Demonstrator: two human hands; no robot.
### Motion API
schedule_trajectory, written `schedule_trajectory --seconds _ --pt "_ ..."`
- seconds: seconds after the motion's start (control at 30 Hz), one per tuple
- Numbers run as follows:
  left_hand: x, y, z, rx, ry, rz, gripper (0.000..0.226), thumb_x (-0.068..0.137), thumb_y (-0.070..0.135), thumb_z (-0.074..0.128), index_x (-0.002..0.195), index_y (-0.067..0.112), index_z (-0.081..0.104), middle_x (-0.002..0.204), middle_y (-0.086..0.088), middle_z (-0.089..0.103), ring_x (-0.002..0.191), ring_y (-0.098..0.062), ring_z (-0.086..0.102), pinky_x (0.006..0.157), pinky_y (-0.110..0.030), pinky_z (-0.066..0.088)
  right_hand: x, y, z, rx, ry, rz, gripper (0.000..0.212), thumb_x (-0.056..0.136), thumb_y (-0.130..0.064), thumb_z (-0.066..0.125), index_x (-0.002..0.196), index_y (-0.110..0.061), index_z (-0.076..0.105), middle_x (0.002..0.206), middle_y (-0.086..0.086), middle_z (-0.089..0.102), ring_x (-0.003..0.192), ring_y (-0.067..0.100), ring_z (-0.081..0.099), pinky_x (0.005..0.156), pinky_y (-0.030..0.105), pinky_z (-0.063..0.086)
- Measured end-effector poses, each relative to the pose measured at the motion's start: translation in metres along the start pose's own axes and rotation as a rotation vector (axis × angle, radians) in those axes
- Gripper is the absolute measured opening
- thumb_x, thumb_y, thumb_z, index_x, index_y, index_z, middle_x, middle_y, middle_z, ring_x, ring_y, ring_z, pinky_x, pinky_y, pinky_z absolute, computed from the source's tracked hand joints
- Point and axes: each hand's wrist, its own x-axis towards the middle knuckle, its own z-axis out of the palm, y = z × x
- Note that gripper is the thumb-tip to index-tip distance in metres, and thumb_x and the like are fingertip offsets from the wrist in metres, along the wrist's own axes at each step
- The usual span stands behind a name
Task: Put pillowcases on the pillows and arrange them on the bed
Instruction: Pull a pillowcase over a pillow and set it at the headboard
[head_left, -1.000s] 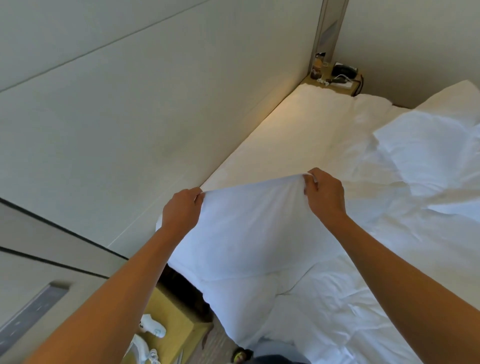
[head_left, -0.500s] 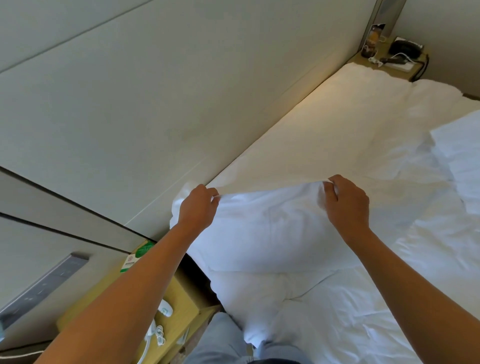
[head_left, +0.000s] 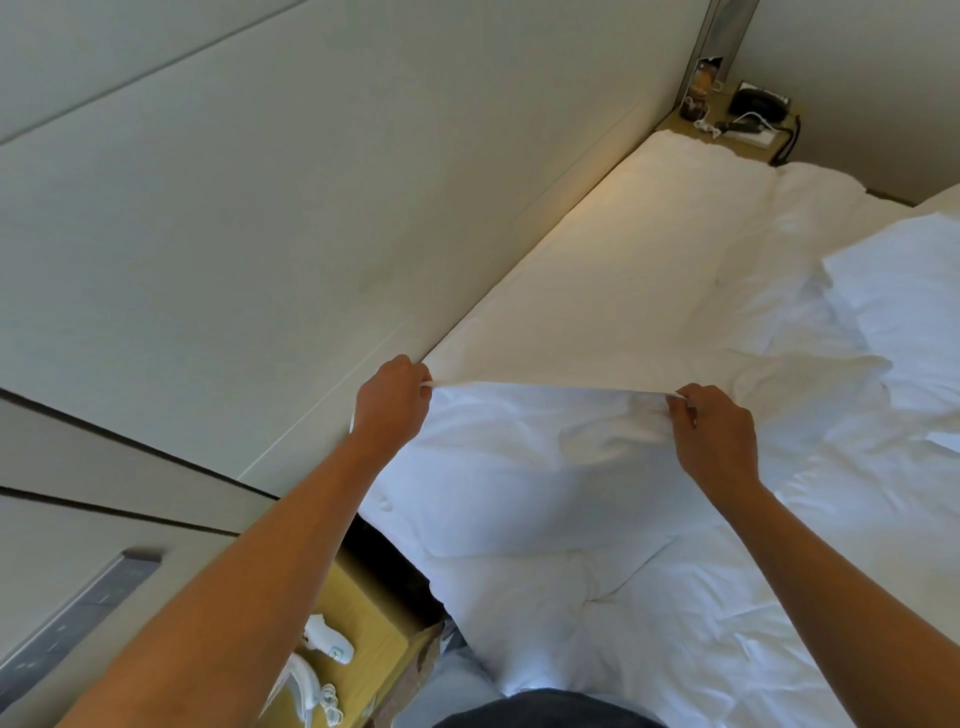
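Clearly, in the head view, both hands hold the top edge of a white pillowcase (head_left: 519, 467) stretched between them above the near end of the bed (head_left: 597, 270). The left hand (head_left: 392, 402) has its fingers curled round the left corner beside the wall panel (head_left: 208, 234), and the right hand (head_left: 714, 428) pinches the right corner; held apart like this, they keep the edge taut so the pillow inside can settle downward. The filled lower part bulges against the person's legs and rests on the rumpled sheet, though whether the pillow is fully seated in the corners is hard to tell under the white folds. More white bedding (head_left: 904, 312), possibly another pillow, lies well apart at the right. A bedside shelf (head_left: 748, 137) with a telephone sits at the far corner, and a yellow box (head_left: 358, 613) stands below the left arm
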Motion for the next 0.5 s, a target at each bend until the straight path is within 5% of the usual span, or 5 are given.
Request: schedule_trajectory --seconds 0.17,0.5 --pt "0.025 -0.015 -0.022 -0.015 0.064 0.01 0.02 0.097 0.018 0.05 0.098 0.017 0.07 0.096 -0.001 0.061 0.087 -0.024 0.061 0.073 -0.039 0.054 0.013 -0.025 -0.002 -0.013 0.089 -0.03 0.023 0.105 -0.022 0.058 0.096 -0.007 0.072 0.086 0.014 0.071 0.071 0.036 0.066 0.07 0.039 0.053" --pt "0.045 -0.03 -0.025 -0.195 -0.092 0.03 0.02 0.092 0.016 0.055 0.079 0.008 0.066 0.076 -0.001 0.064 0.073 -0.026 0.065 0.06 -0.037 0.053 0.041 -0.047 -0.012 0.034 0.099 0.032 0.026 0.107 -0.027 0.055 0.111 -0.011 0.075 0.11 0.014 0.075 0.095 0.037 0.071 0.083 0.039 0.055"
